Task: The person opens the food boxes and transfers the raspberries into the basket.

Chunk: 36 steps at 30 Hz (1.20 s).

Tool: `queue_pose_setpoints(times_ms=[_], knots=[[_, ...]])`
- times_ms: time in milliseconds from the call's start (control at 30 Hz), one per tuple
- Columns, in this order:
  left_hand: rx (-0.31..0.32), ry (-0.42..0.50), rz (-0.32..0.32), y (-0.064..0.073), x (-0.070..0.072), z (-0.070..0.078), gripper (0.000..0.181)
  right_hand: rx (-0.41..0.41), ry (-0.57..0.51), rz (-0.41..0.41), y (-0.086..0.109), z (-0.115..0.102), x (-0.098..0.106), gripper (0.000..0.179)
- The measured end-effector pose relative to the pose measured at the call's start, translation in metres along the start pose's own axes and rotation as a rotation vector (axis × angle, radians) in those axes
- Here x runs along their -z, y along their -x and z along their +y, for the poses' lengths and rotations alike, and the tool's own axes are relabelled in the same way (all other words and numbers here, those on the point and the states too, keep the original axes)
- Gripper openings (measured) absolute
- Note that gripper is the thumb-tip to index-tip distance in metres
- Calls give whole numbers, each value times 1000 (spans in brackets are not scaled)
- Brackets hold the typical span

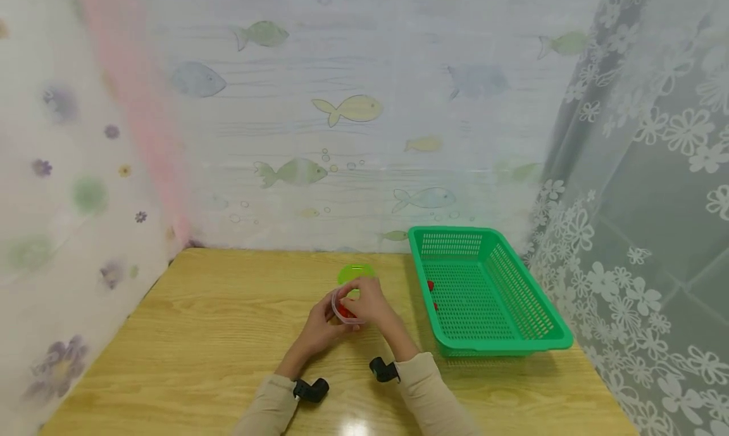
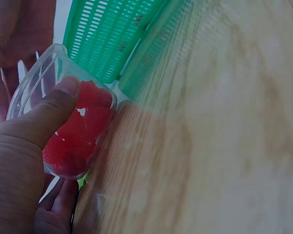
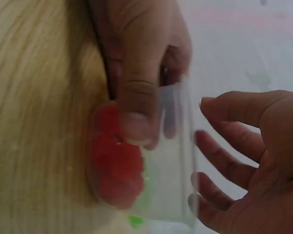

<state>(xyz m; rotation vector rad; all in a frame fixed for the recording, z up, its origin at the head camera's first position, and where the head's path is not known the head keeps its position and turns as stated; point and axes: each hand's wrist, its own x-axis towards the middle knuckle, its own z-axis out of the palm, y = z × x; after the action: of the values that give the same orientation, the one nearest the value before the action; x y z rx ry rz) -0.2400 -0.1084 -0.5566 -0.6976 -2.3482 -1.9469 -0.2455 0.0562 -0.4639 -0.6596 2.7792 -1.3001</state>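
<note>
A clear plastic tub [image 2: 36,90] holds several red pieces [image 2: 83,126] whose exact kind I cannot tell. My left hand [image 1: 319,331] grips the tub from the side, its thumb [image 2: 44,117] pressed along the outer wall. Over the tub's open mouth is my right hand [image 1: 370,302]. In the right wrist view the right hand [image 3: 254,156] has spread, slightly bent fingers near the rim, and nothing shows between them. From the head view, the right hand covers part of the tub and red pieces.
Just behind the tub lies a flat yellow-green disc [image 1: 354,272] on the wooden table [image 1: 228,322]. To the right stands a green plastic basket [image 1: 501,345], with small red pieces [image 1: 430,285] along its left side. Patterned curtains surround the table's back and sides.
</note>
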Motion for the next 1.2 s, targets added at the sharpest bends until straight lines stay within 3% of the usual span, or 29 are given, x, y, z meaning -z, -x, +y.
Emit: queue_pose_setpoints(times_ms=[233,500,800,1033,1200], knots=[[-20,-23,12,-3,-2,1,84,-26,17,-34,-1,10,-11,10],[-28,-12,1,-3,-2,0,85,-3,39,-19,-1,10,-8,15],[3,-4,-4,-2,-2,3,86,52,91,70,-1,18,-3,12],[32,-41,28,-1,-3,2,90,-21,92,63,2,25,-1,12],[31,-43,36,0,-3,2,90,-10,107,81,1,31,-3,13]])
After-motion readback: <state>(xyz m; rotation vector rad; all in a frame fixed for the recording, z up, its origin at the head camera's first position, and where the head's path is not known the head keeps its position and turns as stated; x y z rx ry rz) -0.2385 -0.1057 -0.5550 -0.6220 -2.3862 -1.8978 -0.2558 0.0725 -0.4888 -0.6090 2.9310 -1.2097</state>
